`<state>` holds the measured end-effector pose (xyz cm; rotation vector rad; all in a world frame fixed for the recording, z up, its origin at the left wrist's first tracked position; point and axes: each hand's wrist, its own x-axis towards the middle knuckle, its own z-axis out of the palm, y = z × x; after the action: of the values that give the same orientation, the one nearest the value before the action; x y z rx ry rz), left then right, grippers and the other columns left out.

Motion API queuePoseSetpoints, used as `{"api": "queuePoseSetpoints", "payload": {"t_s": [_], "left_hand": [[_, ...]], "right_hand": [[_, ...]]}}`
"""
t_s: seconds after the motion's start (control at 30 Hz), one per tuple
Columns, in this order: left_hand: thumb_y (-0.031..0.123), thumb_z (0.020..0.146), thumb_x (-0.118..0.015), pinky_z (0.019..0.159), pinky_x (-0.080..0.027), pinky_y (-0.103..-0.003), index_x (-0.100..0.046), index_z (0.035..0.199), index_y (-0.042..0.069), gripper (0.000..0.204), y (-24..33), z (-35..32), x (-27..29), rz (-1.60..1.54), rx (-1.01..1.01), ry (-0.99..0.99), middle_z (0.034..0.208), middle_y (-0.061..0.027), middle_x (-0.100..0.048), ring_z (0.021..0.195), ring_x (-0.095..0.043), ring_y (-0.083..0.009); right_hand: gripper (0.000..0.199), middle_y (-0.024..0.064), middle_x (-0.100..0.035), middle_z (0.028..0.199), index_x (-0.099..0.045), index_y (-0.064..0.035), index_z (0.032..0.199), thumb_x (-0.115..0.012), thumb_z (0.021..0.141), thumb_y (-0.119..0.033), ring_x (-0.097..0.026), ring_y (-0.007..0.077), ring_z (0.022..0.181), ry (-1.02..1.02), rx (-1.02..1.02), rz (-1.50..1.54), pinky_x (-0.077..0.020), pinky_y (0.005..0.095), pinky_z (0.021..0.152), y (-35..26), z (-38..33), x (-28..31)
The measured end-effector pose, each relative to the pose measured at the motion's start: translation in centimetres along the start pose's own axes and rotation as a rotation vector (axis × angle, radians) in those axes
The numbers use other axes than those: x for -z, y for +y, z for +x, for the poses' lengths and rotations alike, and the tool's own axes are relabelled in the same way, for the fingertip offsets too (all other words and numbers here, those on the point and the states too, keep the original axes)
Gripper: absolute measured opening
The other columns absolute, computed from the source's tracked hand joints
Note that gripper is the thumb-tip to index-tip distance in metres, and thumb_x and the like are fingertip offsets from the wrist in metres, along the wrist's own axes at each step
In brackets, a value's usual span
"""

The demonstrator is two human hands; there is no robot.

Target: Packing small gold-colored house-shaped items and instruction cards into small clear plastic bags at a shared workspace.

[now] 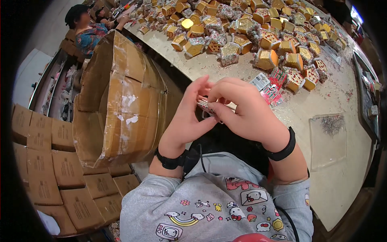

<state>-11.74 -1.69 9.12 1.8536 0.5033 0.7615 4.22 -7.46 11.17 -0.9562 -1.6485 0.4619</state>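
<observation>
My left hand (184,120) and my right hand (246,108) meet in front of my body at the table's near edge. Between their fingers is a small, flat printed piece (204,105) with red, white and dark parts. Fingers of both hands close on it, and they hide most of it, so its kind is unclear. Just beyond my right hand lie several small red, white and green printed packets (273,90). A pale printed card (260,81) rests beside them.
Many gold house-shaped ornaments (267,59) with glittery trim are heaped on the table (298,133). A big open cardboard box (133,97) stands at my left, above stacked brown cartons (68,167). A clear plastic sheet (327,141) lies right. Another person (86,34) is at far left.
</observation>
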Motion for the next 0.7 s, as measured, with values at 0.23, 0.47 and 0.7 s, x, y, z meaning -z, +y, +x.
{"api": "queuePoseSetpoints", "payload": {"t_s": [0.23, 0.47, 0.7], "left_hand": [[0.007, 0.062, -0.073, 0.088, -0.04, -0.034, -0.017, 0.136, 0.008, 0.093, -0.4, 0.4, -1.6, 0.07, -0.176, 0.1, 0.124, -0.0128, -0.036, 0.107, -0.043, -0.0206], [0.008, 0.064, -0.066, 0.086, -0.039, -0.037, -0.039, 0.123, 0.003, 0.066, 0.1, 0.9, -0.5, 0.554, -0.279, 0.14, 0.111, -0.0154, -0.045, 0.099, -0.048, -0.0274], [0.013, 0.067, -0.065, 0.091, -0.035, -0.036, -0.038, 0.122, 0.0, 0.062, 0.6, 0.8, -0.5, 0.301, -0.138, -0.086, 0.111, -0.0156, -0.046, 0.103, -0.046, -0.0278]], "right_hand": [[0.009, 0.0162, -0.058, 0.072, -0.055, 0.001, 0.08, -0.055, 0.076, -0.007, -0.057, 0.0337, 0.067, 0.051, -0.322, 0.145, -0.0459, 0.0379, 0.06, -0.5, 0.1, 0.6], [0.009, 0.0135, -0.056, 0.069, -0.053, 0.0007, 0.083, -0.054, 0.079, -0.007, -0.055, 0.0246, 0.064, 0.033, -0.269, -0.008, -0.0438, 0.0333, 0.057, 0.2, 0.2, 0.9], [0.012, 0.0171, -0.058, 0.07, -0.054, 0.0009, 0.085, -0.053, 0.079, -0.009, -0.058, 0.0322, 0.067, 0.0, -0.318, 0.082, -0.0456, 0.0372, 0.059, 0.1, 0.1, 1.1]]}}
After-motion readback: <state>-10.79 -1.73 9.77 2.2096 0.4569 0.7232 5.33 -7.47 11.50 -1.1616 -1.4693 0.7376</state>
